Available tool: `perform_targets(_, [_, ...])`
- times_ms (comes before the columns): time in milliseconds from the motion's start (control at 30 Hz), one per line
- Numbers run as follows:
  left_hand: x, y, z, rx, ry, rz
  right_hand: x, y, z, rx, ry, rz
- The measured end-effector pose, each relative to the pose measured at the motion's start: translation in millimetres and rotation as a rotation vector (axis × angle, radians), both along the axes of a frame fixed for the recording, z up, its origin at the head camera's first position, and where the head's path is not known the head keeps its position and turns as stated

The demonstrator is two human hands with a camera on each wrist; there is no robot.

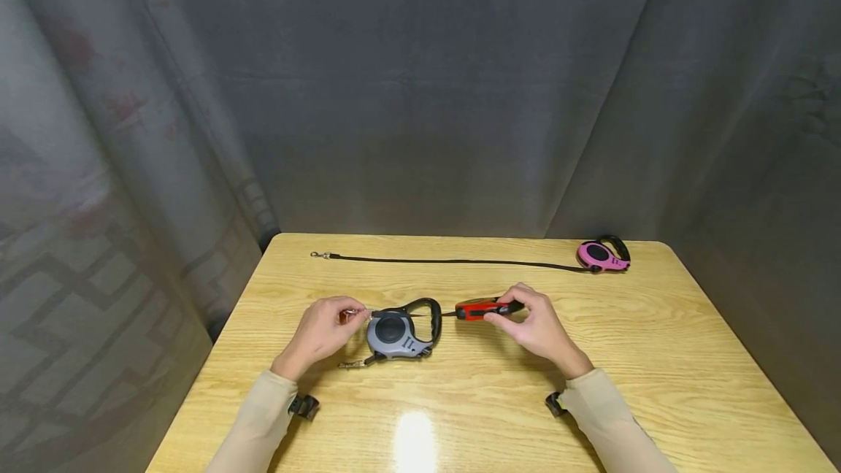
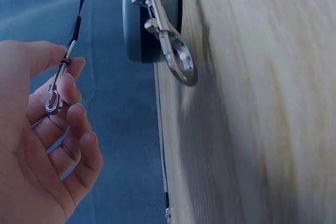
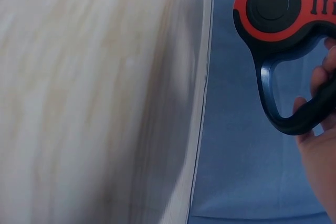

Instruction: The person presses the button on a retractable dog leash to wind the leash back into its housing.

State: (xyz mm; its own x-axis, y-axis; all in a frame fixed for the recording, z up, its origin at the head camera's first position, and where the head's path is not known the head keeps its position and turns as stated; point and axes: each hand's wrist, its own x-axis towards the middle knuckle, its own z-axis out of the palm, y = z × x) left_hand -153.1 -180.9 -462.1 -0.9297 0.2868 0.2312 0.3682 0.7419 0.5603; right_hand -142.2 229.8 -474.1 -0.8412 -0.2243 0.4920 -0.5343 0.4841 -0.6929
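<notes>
Between thumb and fingers, my left hand [image 1: 328, 327] pinches the metal snap hook [image 2: 54, 100] at the end of a thin black cord. On the right, my right hand [image 1: 535, 327] holds a red and black retractable dog leash [image 1: 470, 310] by its black handle, tilted on edge in the head view. The cord stretches between the two hands, passing behind a grey retractable leash [image 1: 397, 346]. That grey leash lies on the table, handle to the right, its own snap hook [image 2: 170, 51] pointing left. Its casing hides part of the cord in the head view.
Farther back on the wooden table [image 1: 499, 414], a pink retractable leash [image 1: 604, 260] lies at the right. Its black cord [image 1: 453, 261] runs out left to a metal snap hook [image 1: 320, 255]. Grey curtains [image 1: 420, 93] hang behind and beside the table.
</notes>
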Motion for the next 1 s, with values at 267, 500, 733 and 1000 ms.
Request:
perform_targets(267, [-0.1,3.9,-0.2,-0.006,-0.002,0.001,-1.5,-4.4,-0.3,-0.008,0.008,0.003])
perform_targets(500, [-0.8,7.2,-1.4,0.002,0.015,-0.012,-3.1,-8.4,-0.2,-0.020,0.019,0.021])
perform_targets(733, [0.2,13.0,1.1,-0.014,-0.023,-0.037,-2.6,-14.7,2.0,-0.019,0.014,0.026])
perform_targets(1000, [-0.2,18.8,-0.4,-0.026,-0.010,-0.052,-1.0,-19.7,3.2,-0.005,-0.009,0.031])
